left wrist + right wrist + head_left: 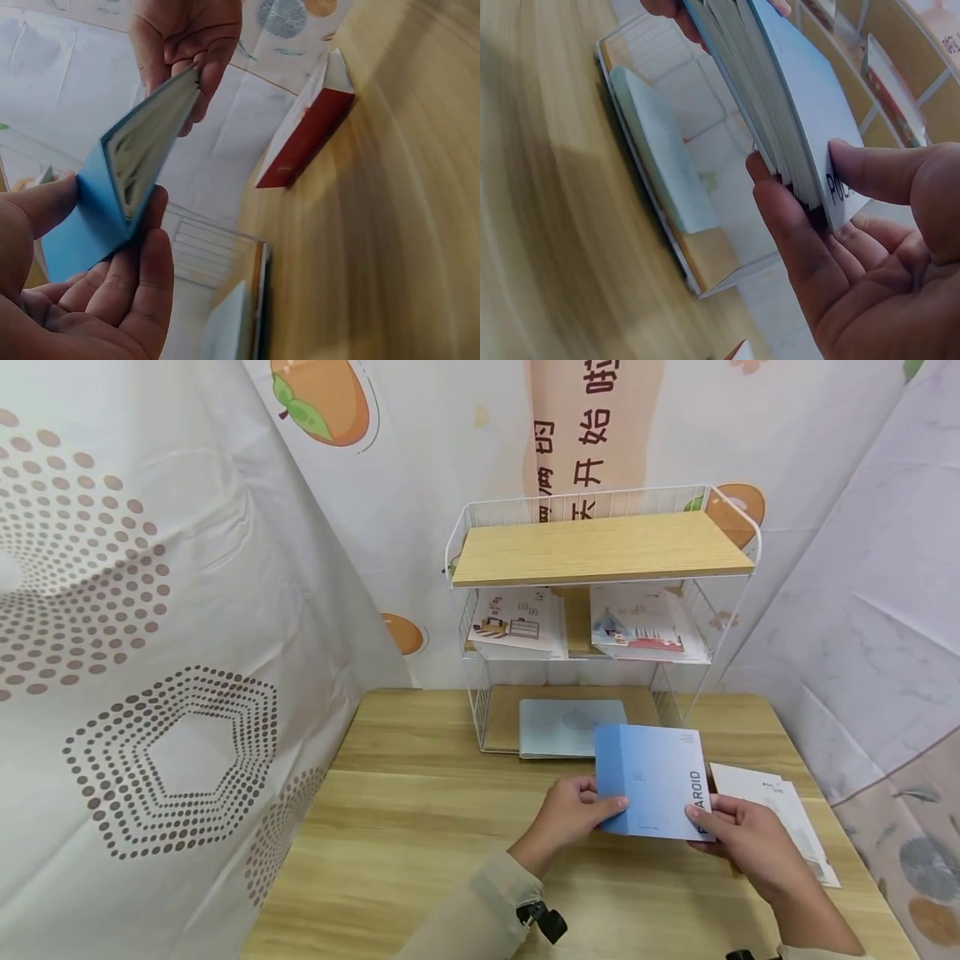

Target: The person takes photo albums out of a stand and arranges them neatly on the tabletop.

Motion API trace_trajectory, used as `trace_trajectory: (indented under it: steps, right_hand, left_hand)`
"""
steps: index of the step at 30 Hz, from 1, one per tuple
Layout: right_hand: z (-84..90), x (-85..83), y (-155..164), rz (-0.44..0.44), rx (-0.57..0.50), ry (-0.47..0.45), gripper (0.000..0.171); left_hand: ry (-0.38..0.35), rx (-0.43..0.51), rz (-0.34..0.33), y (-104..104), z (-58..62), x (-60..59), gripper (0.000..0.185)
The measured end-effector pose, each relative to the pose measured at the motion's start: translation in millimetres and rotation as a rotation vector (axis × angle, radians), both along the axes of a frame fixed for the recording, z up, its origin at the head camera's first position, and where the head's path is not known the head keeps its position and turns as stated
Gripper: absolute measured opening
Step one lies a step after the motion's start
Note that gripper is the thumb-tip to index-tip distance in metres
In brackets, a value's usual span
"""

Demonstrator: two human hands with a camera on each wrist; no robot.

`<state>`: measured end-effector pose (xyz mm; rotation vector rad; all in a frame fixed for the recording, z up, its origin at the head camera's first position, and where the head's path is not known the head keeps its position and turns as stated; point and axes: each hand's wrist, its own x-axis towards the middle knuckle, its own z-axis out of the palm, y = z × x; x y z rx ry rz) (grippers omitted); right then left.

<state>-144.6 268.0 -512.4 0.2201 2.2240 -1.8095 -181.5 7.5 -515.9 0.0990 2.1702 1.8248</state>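
Bare hands, beige sleeves, black camera mounts

The left hand (572, 810) and right hand (738, 835) are both bare, no gloves or rings showing. A loose beige sleeve (480, 910) covers the left forearm to the wrist, a small black mount (546, 920) is clipped at its cuff, and another black fitting (742, 954) peeks out at the right wrist.

Count: four books on the wire rack (600, 610) beyond the hands; one blue book (651, 781) held; white books (780, 818) beside the right hand (738, 843) (number unclear).

Wooden table (420, 810) under wire rack (600, 627), booklets (780, 818)
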Motion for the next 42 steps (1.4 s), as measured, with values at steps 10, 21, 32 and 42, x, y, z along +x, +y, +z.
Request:
trace_trajectory:
  steps: [10,21,32,42]
  right_hand:
    - [-28.6,9.4,1,-0.145,-0.008,-0.048,0.069]
    - [-50.7,12.0,6,-0.221,0.034,-0.064,0.068]
    - [-69.3,8.3,4,-0.281,0.161,-0.07,0.067]
    - [-77.2,6.0,6,-0.281,0.251,-0.045,0.063]
  left_hand:
    - [-0.017,-0.038,0.008,10,-27.4,4.6,0.042]
    - [-0.046,-0.026,0.045,24,-47.7,8.7,0.046]
    - [-0.049,-0.048,0.075,34,-66.4,7.4,0.041]
    - [-0.032,-0.14,0.07,40,-81.3,4.3,0.049]
